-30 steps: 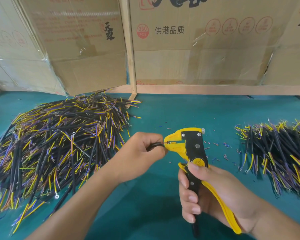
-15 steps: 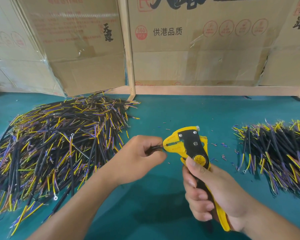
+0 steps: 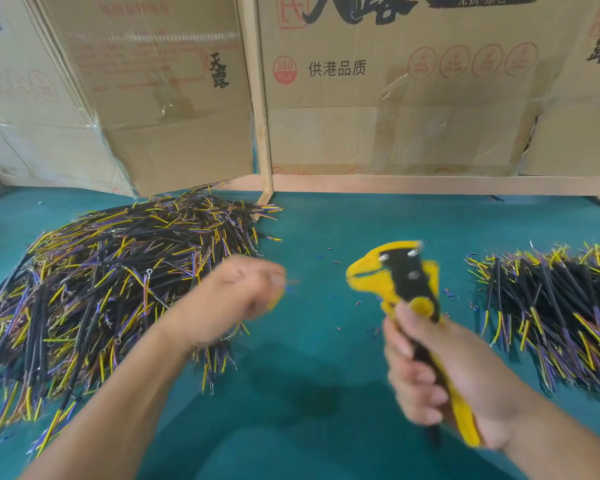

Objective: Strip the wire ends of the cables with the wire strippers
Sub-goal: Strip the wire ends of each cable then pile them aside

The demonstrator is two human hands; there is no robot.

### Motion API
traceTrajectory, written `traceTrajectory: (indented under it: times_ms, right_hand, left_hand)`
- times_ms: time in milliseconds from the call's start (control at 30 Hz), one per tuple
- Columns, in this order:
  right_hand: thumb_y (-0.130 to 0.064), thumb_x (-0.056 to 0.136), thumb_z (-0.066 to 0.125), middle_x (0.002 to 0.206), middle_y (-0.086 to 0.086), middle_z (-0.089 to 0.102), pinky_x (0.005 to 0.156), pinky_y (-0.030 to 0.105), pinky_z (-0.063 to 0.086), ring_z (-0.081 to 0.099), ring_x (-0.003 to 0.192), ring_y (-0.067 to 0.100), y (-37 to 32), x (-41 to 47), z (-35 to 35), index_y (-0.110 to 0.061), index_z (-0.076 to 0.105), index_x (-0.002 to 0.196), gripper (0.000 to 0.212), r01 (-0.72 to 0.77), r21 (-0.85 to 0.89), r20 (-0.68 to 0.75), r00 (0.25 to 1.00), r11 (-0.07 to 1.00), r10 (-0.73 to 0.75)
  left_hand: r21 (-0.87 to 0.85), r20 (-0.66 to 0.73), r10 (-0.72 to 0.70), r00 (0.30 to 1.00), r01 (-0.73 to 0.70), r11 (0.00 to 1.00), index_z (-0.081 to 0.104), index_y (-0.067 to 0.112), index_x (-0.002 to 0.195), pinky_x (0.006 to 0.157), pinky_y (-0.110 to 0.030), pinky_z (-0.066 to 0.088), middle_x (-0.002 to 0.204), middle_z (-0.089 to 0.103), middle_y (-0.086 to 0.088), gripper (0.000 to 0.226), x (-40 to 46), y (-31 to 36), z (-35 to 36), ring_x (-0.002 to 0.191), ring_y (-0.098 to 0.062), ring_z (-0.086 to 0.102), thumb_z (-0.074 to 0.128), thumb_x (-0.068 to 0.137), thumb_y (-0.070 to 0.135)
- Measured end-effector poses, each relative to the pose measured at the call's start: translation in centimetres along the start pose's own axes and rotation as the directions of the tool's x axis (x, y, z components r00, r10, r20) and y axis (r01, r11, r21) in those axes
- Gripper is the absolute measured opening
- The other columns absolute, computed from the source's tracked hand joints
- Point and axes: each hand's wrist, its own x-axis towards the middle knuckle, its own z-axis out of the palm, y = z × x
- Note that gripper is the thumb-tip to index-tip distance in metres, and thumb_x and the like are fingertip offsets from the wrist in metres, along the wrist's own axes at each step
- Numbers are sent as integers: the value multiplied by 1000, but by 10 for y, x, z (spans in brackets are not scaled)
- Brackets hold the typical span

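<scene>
While blurred, left hand (image 3: 238, 299) apparently curled round a cable (image 3: 278, 299), clear of the strippers (image 3: 400, 282) for repositioning; right hand (image 3: 440, 372) gripping the handles, nose toward it. Unstripped pile (image 3: 111, 282) left.

Bare forearms, no sleeves, two hands

Workshop bench: cable heaps (image 3: 118, 289), cardboard cartons (image 3: 395, 98), green mat (image 3: 309, 393).

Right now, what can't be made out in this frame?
Head view only:
- Left hand: motion-blurred; the cable it holds is barely visible and its stripped end is unreadable.
- Wire strippers: blurred head; jaw position is unclear.
- Right hand hides the handles' middle.
- Right cable pile: cut by the frame edge.
</scene>
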Motion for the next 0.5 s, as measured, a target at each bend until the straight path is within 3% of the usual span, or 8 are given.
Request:
traceTrajectory:
  times_ms: [67,133,300,500]
  right_hand:
    - [-53,63,88,55,2,27,38,24,32,26,37,13,-11,0,-11,-11,47,68,59,71,44,-77,995,997,-67]
    - [-52,72,83,59,5,31,42,31,37,31,42,18,-11,3,-21,-10,49,72,55,100,49,-72,993,994,-97]
    - [-43,93,70,79,14,50,74,50,48,50,69,31,18,24,-40,-8,63,98,36,65,155,99,992,986,-81]
    - [-42,101,57,82,15,55,79,54,48,54,74,33,25,36,-58,-8,63,104,35,18,217,110,993,976,-43]
  left_hand:
    - [-162,-183,-50,982,20,987,39,26,49,46,-26,14,51,26,7,36,-2,-5,-17,48,-13,19,41,80,8]
    - [-169,-235,-37,971,-3,986,39,24,49,46,-26,15,50,27,5,34,-2,-7,-20,47,-14,21,43,80,11]
    - [-58,-115,-8,993,2,998,53,21,55,44,-18,21,53,31,6,29,3,-8,0,46,-10,24,51,79,36]
    - [-141,-44,-22,999,16,990,60,19,66,45,-19,21,52,29,7,28,3,-4,5,48,-13,21,52,84,39]
